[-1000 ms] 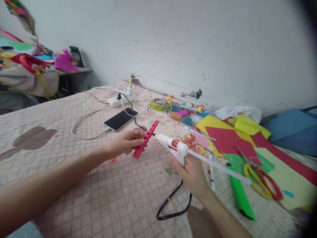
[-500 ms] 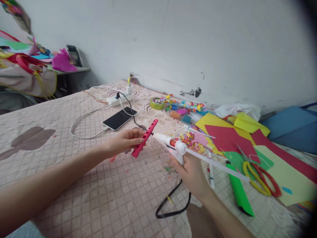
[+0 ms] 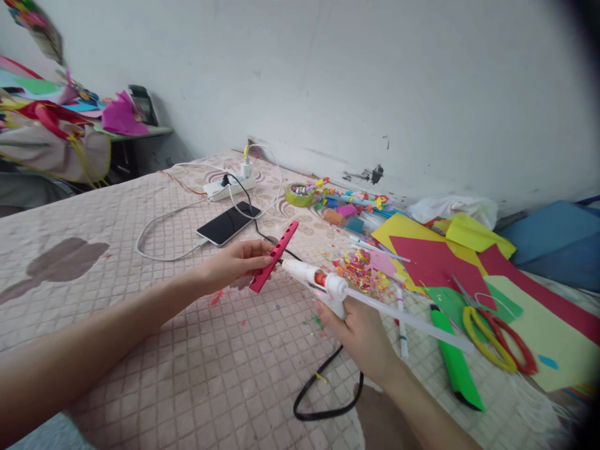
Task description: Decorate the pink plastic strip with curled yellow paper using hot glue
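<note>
Pinched in my left hand (image 3: 241, 262) is a red strip with a row of holes (image 3: 276, 255), held tilted above the table. My right hand (image 3: 360, 331) is wrapped round the grip of a white glue gun (image 3: 304, 273). Its nozzle points left and is at the right side of the strip; whether the two touch I cannot tell. A long clear glue stick (image 3: 407, 317) sticks out of the gun's back end. The gun's black cord (image 3: 323, 415) loops below my right hand.
A phone (image 3: 229, 224) lies charging beside a white power strip (image 3: 229, 187). Paper scraps (image 3: 363, 272) and green tape (image 3: 299, 195) are beyond the gun. Scissors (image 3: 501, 337), a green cutter (image 3: 457, 359) and coloured sheets (image 3: 435, 265) lie at the right. A wall (image 3: 328, 81) borders the table.
The glue gun has shifted slightly left, its nozzle now closer to the red strip. The strip has moved up a little, still in my left hand.
</note>
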The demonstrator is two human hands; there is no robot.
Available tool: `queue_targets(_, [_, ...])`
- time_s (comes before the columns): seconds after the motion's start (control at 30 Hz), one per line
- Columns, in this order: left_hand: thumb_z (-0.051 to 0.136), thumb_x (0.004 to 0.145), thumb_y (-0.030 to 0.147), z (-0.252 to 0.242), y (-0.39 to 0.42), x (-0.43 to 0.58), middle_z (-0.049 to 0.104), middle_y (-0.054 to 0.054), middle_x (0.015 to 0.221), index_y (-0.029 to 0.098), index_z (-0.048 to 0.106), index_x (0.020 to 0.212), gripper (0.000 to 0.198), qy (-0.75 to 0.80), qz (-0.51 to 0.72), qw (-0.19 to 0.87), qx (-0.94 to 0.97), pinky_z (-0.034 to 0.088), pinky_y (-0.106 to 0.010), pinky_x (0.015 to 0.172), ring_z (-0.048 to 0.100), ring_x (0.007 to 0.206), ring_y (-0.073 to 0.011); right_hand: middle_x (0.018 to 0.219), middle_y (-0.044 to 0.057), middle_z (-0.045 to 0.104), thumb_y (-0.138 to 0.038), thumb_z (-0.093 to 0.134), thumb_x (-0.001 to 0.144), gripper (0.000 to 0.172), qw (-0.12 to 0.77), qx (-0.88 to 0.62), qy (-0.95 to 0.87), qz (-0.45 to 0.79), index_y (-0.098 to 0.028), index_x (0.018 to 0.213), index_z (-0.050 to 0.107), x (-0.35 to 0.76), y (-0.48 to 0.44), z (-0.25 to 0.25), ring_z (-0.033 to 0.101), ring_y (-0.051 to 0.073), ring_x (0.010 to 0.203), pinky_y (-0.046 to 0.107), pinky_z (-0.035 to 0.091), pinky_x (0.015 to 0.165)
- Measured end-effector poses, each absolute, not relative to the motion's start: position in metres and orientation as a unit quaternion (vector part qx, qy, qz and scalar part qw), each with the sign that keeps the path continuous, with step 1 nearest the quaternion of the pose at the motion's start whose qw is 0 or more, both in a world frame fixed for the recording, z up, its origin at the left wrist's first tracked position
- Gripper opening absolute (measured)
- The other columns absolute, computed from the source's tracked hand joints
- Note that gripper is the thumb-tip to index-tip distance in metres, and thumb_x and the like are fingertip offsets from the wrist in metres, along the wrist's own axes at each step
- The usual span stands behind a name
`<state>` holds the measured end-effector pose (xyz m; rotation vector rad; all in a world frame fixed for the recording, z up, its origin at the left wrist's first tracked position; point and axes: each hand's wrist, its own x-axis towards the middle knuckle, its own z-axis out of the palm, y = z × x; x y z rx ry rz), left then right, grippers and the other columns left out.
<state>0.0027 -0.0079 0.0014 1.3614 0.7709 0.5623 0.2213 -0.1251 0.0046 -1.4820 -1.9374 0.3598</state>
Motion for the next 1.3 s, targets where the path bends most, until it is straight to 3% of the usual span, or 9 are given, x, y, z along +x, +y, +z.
queue_targets(0.27, [0.057,0.079,0.029,0.0049,-0.0095,0.0034,0.057,0.001,0.079,0.017,0.054,0.099,0.024,0.344,0.24,0.671,0.612,0.032,-0.018,0.047,0.046,0.055,-0.0063,0.093,0.005,0.063,-0.036,0.047,0.086,0.025,0.338,-0.573,-0.735,0.132,-0.021,0.103,0.057,0.2228,-0.1235,0.004,0.057,0.022,0.09,0.034,0.044,0.079])
queue_targets(0.37, [0.058,0.079,0.027,0.0051,-0.0088,0.0032,0.058,-0.001,0.084,0.017,0.054,0.1,0.024,0.346,0.254,0.677,0.598,0.037,-0.019,0.054,0.05,0.064,-0.008,0.095,0.006,0.063,-0.035,0.047,0.086,0.024,0.329,-0.564,-0.744,0.14,-0.02,0.102,0.057,0.221,-0.1255,0.0051,0.056,0.022,0.093,0.034,0.044,0.082])
queue_targets(0.57, [0.058,0.079,0.027,0.0045,-0.0075,0.0017,0.059,0.0,0.082,0.018,0.056,0.099,0.023,0.352,0.263,0.68,0.587,0.039,-0.019,0.056,0.051,0.064,-0.0083,0.085,0.005,0.062,-0.037,0.046,0.086,0.021,0.299,-0.568,-0.754,0.136,-0.02,0.089,0.058,0.2175,-0.1288,0.0044,0.058,0.02,0.081,0.035,0.046,0.075])
queue_targets(0.87, [0.057,0.078,0.028,0.0013,-0.0043,0.0006,0.06,-0.002,0.086,0.017,0.055,0.1,0.025,0.351,0.263,0.677,0.591,0.041,-0.021,0.061,0.053,0.068,-0.0103,0.092,0.005,0.062,-0.033,0.047,0.086,0.021,0.294,-0.542,-0.775,0.138,-0.022,0.101,0.057,0.2161,-0.1298,0.004,0.056,0.022,0.091,0.034,0.046,0.076])
queue_targets(1.03, [0.058,0.078,0.03,-0.0036,-0.001,-0.0022,0.059,-0.002,0.087,0.019,0.056,0.099,0.024,0.33,0.266,0.689,0.588,0.043,-0.021,0.064,0.054,0.072,-0.0108,0.085,0.004,0.062,-0.036,0.047,0.086,0.025,0.276,-0.548,-0.776,0.15,-0.021,0.104,0.055,0.2154,-0.1309,0.0032,0.058,0.021,0.082,0.033,0.046,0.071])
queue_targets(1.3, [0.056,0.08,0.026,0.0002,-0.0016,-0.0028,0.061,-0.004,0.092,0.018,0.056,0.101,0.023,0.333,0.268,0.695,0.579,0.044,-0.024,0.068,0.056,0.078,-0.0131,0.077,0.002,0.061,-0.038,0.047,0.086,0.02,0.263,-0.538,-0.785,0.162,-0.023,0.087,0.06,0.2134,-0.1316,0.0042,0.057,0.017,0.067,0.028,0.046,0.06])
